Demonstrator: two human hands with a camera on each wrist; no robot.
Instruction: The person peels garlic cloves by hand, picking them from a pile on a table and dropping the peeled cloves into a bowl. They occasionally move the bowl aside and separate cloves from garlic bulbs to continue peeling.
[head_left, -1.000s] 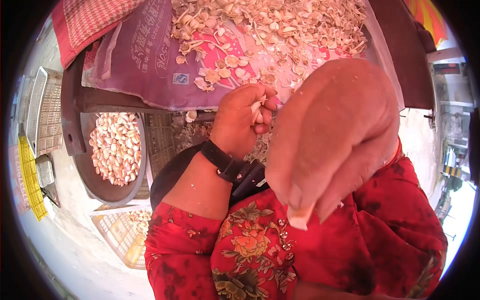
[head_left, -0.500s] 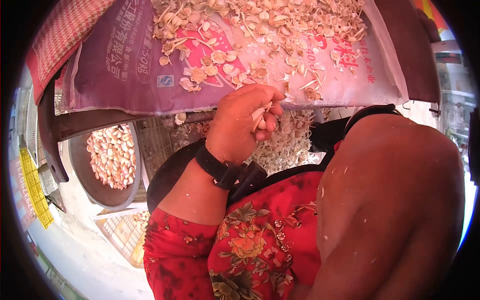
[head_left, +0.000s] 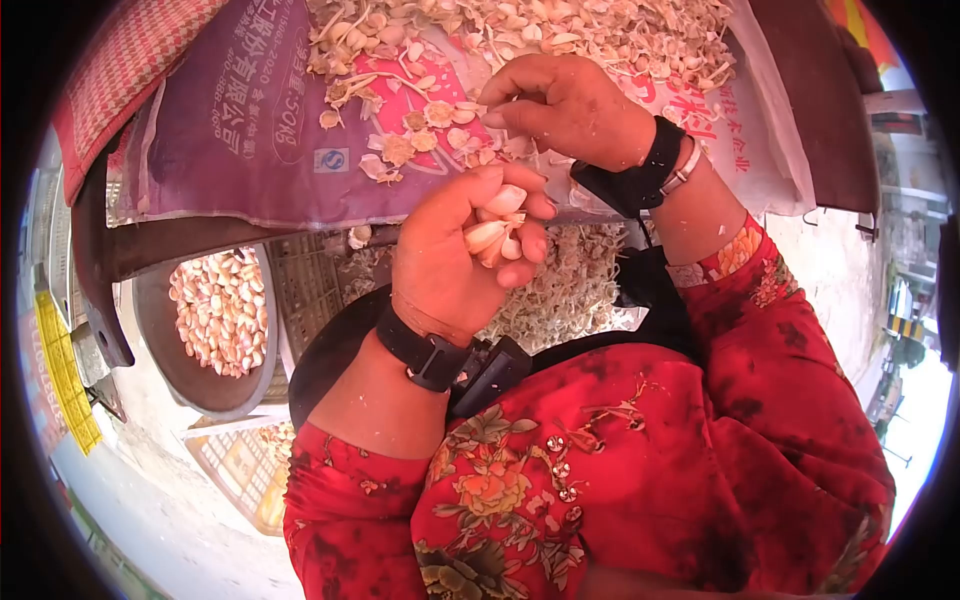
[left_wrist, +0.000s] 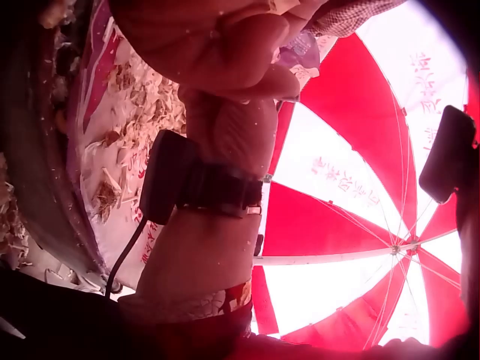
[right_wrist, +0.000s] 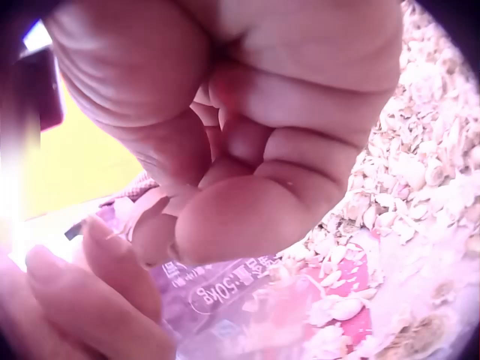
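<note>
In the head view the left hand [head_left: 430,265] lies palm up near the table's front edge, its curled fingers holding several pale garlic cloves [head_left: 487,236]. Above and to its right is the right hand [head_left: 580,112], over the printed sack [head_left: 270,130], thumb and index finger bent toward each other. The right wrist view has the right hand [right_wrist: 277,127] with fingers curled; nothing can be made out in its grip. Fingers of the left hand [right_wrist: 97,296] show below it. The left wrist view catches part of the left hand [left_wrist: 217,45], its cloves hidden.
Loose cloves, stems and skins [head_left: 590,40] cover the sack's far part. A dark basin of cloves [head_left: 222,312] stands low at the left, with a plastic crate [head_left: 240,465] beneath. A checked cloth [head_left: 130,95] lies at the upper left. Skins [head_left: 565,280] lie below the table edge.
The right hand has come down from close to the camera to a spot over the sack. The left hand has turned and opened slightly, showing more of its cloves, which it still holds.
</note>
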